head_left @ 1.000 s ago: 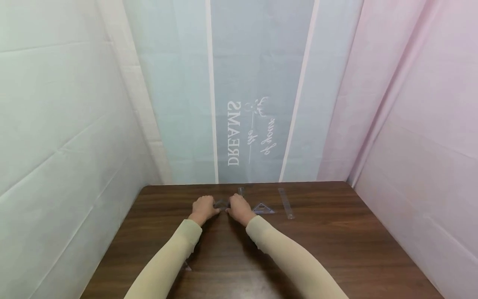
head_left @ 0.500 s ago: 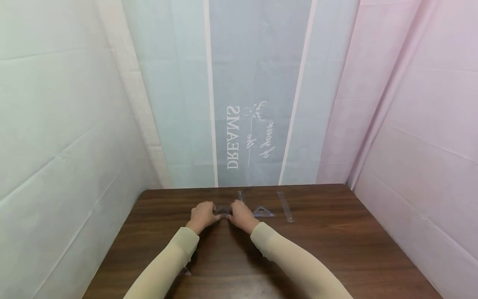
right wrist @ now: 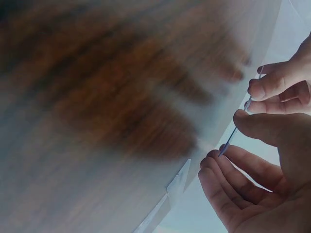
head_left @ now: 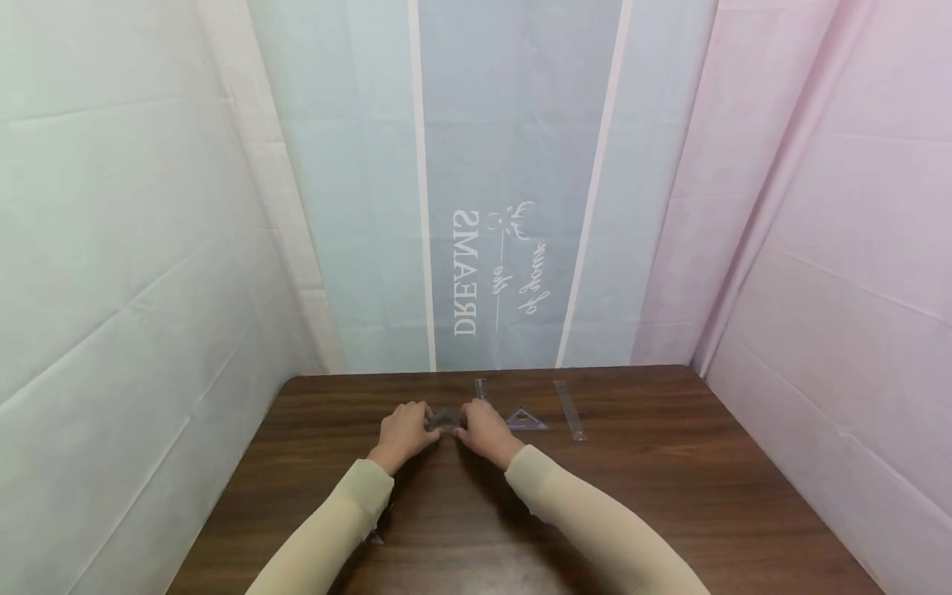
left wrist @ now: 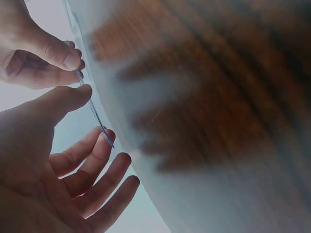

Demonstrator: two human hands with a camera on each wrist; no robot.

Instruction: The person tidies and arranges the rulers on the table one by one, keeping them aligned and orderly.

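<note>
Both hands hold a thin clear plastic piece (head_left: 445, 423) low over the far part of the table, one at each end. Its kind cannot be told; in both wrist views it shows edge-on as a narrow bluish line. My left hand (head_left: 405, 431) pinches its left end between thumb and fingertips. At the other end my right hand (head_left: 487, 431) pinches it the same way. Just right of that hand lies a clear set square (head_left: 525, 421). A clear ruler (head_left: 481, 388) reaches out beyond the right fingers, partly hidden by them.
Farther right, another clear ruler (head_left: 570, 411) lies on the brown wooden table (head_left: 654, 487). A pointed clear plastic piece (head_left: 374, 537) shows partly from under the left forearm. A cloth backdrop (head_left: 513, 165) hangs behind the table's far edge, with pale cloth walls on both sides.
Both hands keep their hold on the plastic piece and stay almost in place, with the wrists drawn slightly apart. The head view has tipped up a little since a second ago.
</note>
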